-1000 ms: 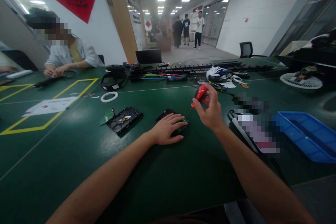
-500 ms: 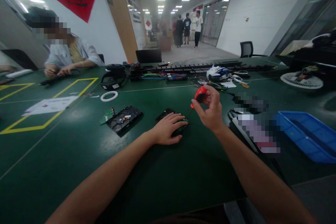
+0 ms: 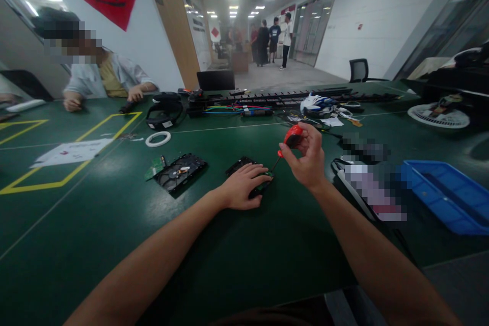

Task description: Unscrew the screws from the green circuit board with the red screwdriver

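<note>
My left hand lies with outstretched fingers across a black hard drive, covering much of it. Part of a green circuit board shows by the fingertips. A red and black screwdriver is held by its handle in my right hand, between thumb and fingers. Its shaft slants down to the left, and the tip is at the drive's right end, beside my left fingers; exact contact is too small to make out. Left of my hands, another black hard drive rests on the table with a green circuit board against it.
A blue plastic tray and a power strip lie on the right. Tape roll, black headset, cables and gloves line the back. A co-worker sits at the far left near a paper sheet.
My hands, the screwdriver and the hard drives keep nearly the same positions. The co-worker's hands have moved apart, one going right with a dark object. The view has shifted very slightly.
</note>
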Available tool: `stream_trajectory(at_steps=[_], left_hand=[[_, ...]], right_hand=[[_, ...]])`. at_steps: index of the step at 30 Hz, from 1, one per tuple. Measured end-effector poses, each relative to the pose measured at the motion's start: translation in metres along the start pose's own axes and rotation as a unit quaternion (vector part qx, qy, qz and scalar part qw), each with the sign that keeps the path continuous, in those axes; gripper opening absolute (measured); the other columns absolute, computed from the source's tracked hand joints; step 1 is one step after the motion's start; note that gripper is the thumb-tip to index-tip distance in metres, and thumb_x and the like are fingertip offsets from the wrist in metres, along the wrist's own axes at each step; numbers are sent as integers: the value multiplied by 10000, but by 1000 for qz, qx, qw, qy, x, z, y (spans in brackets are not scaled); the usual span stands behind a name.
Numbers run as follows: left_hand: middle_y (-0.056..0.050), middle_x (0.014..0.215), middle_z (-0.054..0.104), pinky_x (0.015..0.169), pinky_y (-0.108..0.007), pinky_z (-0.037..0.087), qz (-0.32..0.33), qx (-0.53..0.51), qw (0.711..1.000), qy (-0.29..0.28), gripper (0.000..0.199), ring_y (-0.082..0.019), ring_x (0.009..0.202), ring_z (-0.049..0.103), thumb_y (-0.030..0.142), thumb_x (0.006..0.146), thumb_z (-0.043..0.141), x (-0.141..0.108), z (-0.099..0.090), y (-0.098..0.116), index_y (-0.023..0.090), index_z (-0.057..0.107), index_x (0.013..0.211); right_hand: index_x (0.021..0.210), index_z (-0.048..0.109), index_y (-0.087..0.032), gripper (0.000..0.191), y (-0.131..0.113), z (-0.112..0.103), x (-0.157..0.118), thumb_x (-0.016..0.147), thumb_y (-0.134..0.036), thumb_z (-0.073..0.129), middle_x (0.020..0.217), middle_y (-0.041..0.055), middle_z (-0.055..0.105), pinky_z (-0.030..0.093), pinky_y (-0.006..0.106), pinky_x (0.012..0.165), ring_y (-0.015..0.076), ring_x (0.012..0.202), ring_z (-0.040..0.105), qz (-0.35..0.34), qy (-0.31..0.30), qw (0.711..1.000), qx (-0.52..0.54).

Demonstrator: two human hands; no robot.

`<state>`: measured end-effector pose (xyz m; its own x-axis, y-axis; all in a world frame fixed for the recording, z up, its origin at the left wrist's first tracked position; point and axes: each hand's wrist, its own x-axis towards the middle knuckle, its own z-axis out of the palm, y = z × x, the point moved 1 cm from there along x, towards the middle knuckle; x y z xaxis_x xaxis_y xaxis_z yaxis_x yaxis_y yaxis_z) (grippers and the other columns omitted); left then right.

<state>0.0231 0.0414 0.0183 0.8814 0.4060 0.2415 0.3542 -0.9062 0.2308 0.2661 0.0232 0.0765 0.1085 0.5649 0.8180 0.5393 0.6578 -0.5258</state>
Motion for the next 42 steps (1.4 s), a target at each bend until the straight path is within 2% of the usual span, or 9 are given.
stream_trajectory(at_steps=[5,12,18,30,35,42], left_hand=[[-127,1705,464,1349,-635,279,-1,1,1000,0,733,-389,1606,406,396,903,680,-2,1,-1,256,503,1600],[-117,1708,467,1353,-644,259,4,4,1000,12,716,-388,1618,384,478,962,666,-5,3,-1,264,483,1621],[-115,1695,489,1360,-636,248,10,6,1000,16,690,-369,1620,386,500,997,640,-5,2,0,256,477,1622],[-117,1707,478,1360,-621,259,16,4,1000,19,701,-357,1613,405,469,991,642,-3,3,-1,238,466,1629],[-127,1709,476,1362,-618,255,21,2,1000,22,740,-348,1621,396,467,998,635,-3,5,-1,222,425,1664],[-132,1681,514,1357,-629,255,28,-16,999,35,714,-349,1606,425,462,989,656,-4,7,-5,222,484,1639]], right_hand=[[1509,448,-339,649,0,0,0,942,-370,762,1359,118,661,712,496,899,279,1032,772,16,0,1000,-4],[1575,358,-320,629,-2,1,-1,1009,-275,629,1353,127,673,713,471,939,267,1048,818,31,-32,998,53],[1535,426,-318,628,0,2,-2,975,-283,707,1307,117,672,728,434,866,258,991,820,29,-9,998,53],[1502,430,-326,654,7,2,0,935,-317,755,1251,95,653,733,412,789,231,935,789,30,1,998,47],[1506,431,-334,649,8,2,-1,939,-310,746,1276,102,643,730,397,786,240,991,782,23,7,999,41],[1508,435,-335,651,9,2,-1,939,-324,749,1247,89,651,731,392,792,233,990,778,26,8,999,41]])
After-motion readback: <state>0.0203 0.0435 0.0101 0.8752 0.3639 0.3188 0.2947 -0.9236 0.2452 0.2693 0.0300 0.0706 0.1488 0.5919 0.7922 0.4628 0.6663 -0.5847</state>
